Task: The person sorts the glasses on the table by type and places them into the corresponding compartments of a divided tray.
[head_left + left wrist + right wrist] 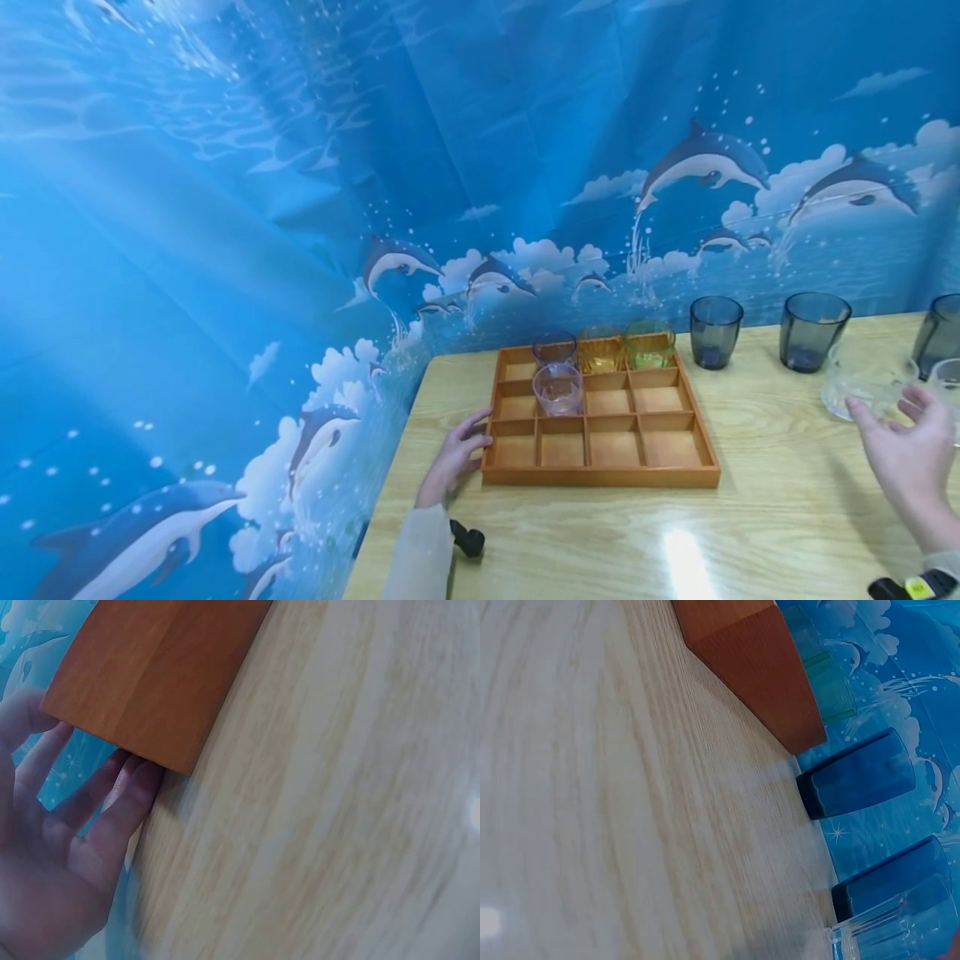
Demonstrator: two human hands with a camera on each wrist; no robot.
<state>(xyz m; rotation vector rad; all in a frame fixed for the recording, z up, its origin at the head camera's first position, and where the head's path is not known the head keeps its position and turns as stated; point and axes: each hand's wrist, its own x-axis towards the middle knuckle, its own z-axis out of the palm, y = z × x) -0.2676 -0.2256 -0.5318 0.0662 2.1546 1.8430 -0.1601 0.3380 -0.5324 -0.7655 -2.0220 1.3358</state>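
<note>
Tray [600, 477] nine o'clock: left grip [456, 454] touching, relaxed. Three o'clock: right grip [910, 446] half-spread, hold on clear glass [868, 375] undetermined. Likely fragile: clasp mid-wall.

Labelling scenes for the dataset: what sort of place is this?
Probably a staged recording corner, though I can't be sure: a creased dolphin-print backdrop behind a wood-grain table, with a divided wooden tray and tumblers set out on it.

I count one bench [570, 542], two hands [453, 454], one tray [600, 477], twelve compartments [513, 452] and nine glasses [558, 396], three of them dark.
</note>
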